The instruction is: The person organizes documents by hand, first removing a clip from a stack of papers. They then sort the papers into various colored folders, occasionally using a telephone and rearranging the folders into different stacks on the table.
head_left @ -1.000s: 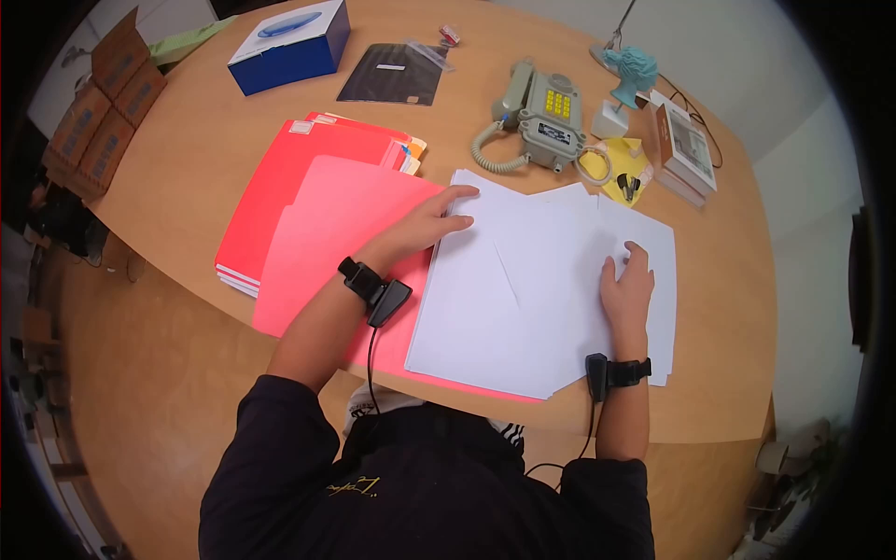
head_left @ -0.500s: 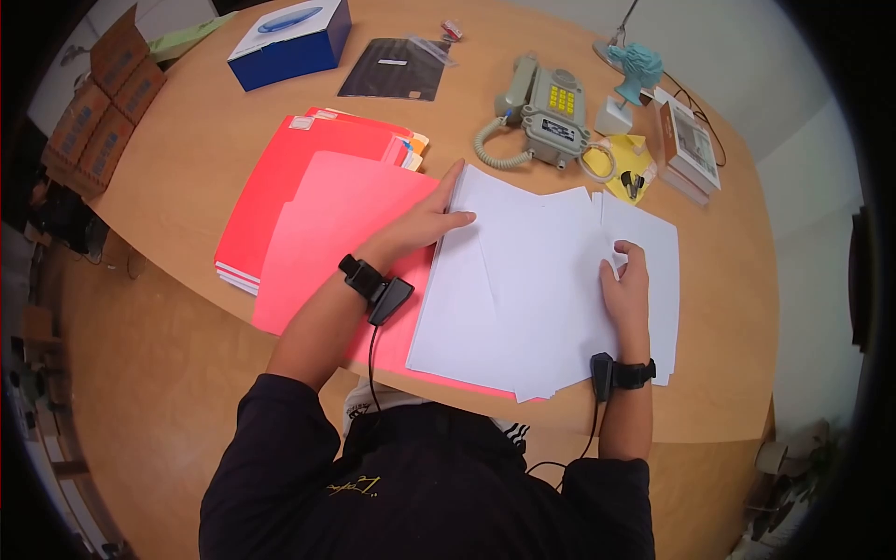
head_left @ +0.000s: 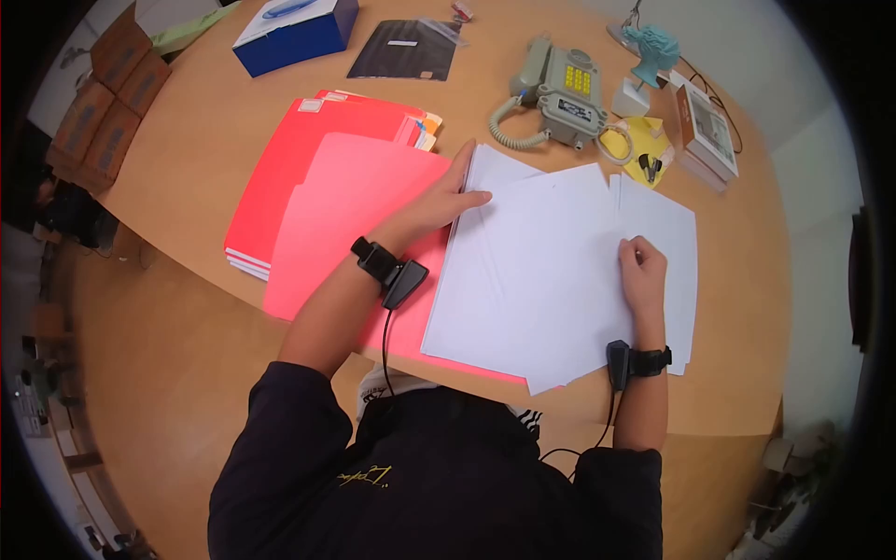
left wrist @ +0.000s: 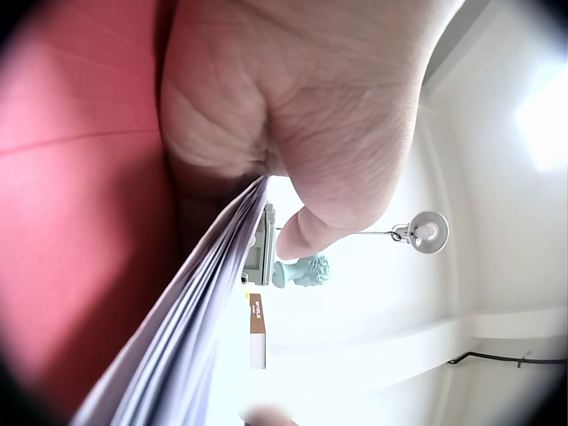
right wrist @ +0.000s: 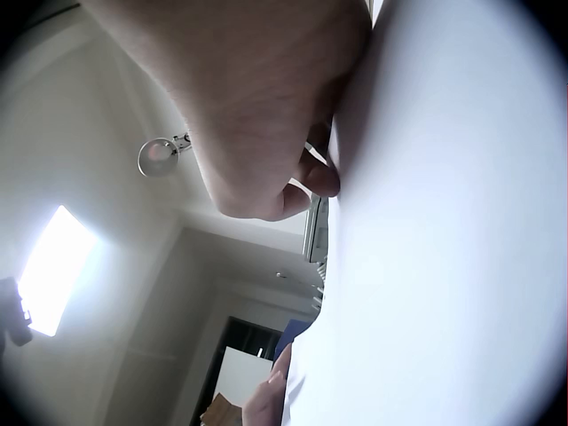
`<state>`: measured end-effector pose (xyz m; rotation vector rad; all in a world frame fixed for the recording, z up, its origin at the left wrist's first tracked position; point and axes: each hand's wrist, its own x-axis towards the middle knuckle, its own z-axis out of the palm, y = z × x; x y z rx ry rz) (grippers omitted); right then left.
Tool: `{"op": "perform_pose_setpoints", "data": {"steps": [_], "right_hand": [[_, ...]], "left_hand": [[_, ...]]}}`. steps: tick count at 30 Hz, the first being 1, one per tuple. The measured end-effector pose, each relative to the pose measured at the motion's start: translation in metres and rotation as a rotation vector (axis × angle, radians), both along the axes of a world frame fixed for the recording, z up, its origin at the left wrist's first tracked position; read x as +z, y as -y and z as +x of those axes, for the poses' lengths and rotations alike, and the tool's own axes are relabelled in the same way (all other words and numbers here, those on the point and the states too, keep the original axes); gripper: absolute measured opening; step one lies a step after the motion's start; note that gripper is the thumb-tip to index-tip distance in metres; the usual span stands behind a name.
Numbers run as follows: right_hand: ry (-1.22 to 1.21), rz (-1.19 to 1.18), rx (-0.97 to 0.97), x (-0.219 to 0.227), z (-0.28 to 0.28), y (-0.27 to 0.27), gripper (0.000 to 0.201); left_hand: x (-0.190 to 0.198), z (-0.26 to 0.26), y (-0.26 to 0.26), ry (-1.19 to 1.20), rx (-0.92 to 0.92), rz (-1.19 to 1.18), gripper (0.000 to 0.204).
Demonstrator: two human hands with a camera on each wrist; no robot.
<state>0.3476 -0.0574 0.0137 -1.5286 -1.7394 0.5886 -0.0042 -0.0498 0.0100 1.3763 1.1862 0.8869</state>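
In the head view, my left hand (head_left: 443, 202) grips the left edge of a stack of white paper (head_left: 523, 271), the thumb on its top face. From the left wrist view, the sheets (left wrist: 177, 319) fan slightly where they run into the grip between thumb and palm. Under the stack lies a pink folder (head_left: 364, 205). My right hand (head_left: 644, 271) rests on the paper near the right edge of the top sheet, fingers curled in. Its fingertips (right wrist: 321, 180) touch the white surface in the right wrist view. The top sheet lies skewed over the others.
Red folders (head_left: 280, 168) lie left of the pink one. A grey telephone (head_left: 565, 93), a yellow paper (head_left: 644, 140) with a black clip, a teal bust (head_left: 653, 51) and books (head_left: 705, 131) stand beyond. A blue box (head_left: 299, 47) and black folder (head_left: 387, 56) are further back.
The upper sheets have shifted and turned, their bottom corner now further left. My left index finger has gone from the top to the stack's edge. My right fingers have curled in more.
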Motion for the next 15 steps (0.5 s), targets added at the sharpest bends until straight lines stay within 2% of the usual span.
{"op": "perform_pose_setpoints", "data": {"steps": [2, 5, 6, 8, 9, 11, 15], "right_hand": [[-0.008, -0.018, -0.028, -0.006, 0.003, -0.004, 0.027], [-0.217, -0.05, -0.011, -0.012, 0.008, -0.007, 0.019], [-0.214, -0.06, -0.017, -0.014, 0.007, -0.006, 0.019], [-0.397, -0.17, 0.134, -0.012, -0.002, -0.004, 0.015], [-0.397, -0.17, 0.134, -0.009, -0.005, -0.001, 0.015], [-0.412, -0.485, 0.25, -0.002, -0.01, 0.006, 0.019], [-0.444, -0.599, 0.366, 0.011, -0.016, 0.012, 0.018]], "left_hand": [[-0.004, -0.001, -0.003, 0.013, -0.008, 0.037, 0.09], [-0.006, 0.0, -0.004, -0.045, -0.001, 0.058, 0.09], [-0.005, 0.001, -0.003, -0.042, -0.006, 0.048, 0.09], [-0.001, 0.001, -0.003, 0.023, -0.012, -0.002, 0.089], [-0.002, 0.001, -0.003, 0.023, -0.012, -0.002, 0.089], [-0.002, 0.003, -0.004, 0.137, -0.051, 0.057, 0.087], [-0.013, 0.0, -0.009, 0.103, -0.03, 0.056, 0.085]]}}
